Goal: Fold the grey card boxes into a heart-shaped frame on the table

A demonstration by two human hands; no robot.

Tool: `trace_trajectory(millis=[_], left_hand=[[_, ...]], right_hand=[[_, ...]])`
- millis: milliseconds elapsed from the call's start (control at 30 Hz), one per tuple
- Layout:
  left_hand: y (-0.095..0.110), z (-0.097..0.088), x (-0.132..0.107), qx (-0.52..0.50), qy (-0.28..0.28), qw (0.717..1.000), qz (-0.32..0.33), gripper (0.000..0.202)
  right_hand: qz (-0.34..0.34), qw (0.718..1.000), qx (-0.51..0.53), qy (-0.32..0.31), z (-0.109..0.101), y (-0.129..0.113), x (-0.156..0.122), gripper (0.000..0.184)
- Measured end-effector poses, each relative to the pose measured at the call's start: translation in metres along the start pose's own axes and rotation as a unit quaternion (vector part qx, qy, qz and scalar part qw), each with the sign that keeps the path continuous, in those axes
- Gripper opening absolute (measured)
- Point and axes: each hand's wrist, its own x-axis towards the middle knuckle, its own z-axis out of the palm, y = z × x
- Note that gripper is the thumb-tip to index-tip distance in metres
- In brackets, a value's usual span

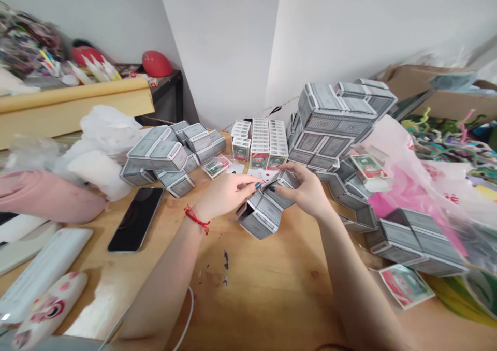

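Observation:
Above the middle of the wooden table (267, 289), both my hands hold a grey patterned multi-pack of card boxes (264, 211). My left hand (225, 193), with a red string on its wrist, pinches the pack's upper edge with closed fingers. From the right, my right hand (306, 188) grips the top of the same pack. Red and green card decks (259, 144) stand in rows just behind it.
Grey multi-packs lie stacked at the left (171, 154), at the back right (334, 123) and at the right (411, 242). A black phone (136, 217) lies left of my arm. Pink plastic bags (407, 185) sit right, loose decks (406, 285) nearby, white plastic (104, 149) far left.

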Motion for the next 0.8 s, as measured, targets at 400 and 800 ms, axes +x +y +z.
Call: trace_trajectory(millis=[400,800], left_hand=[[-0.002,0.021,0.004,0.056,-0.086,0.992,-0.069,0.015],[-0.010,0.061,-0.001,0.093,0.084,0.992,0.003,0.083]], right_hand=[[-0.127,0.988,-0.081,-0.010,0.013,-0.004,-0.001,0.035],[-0.121,0.973,-0.118,0.159,0.014,0.000,0.000,0.022]])
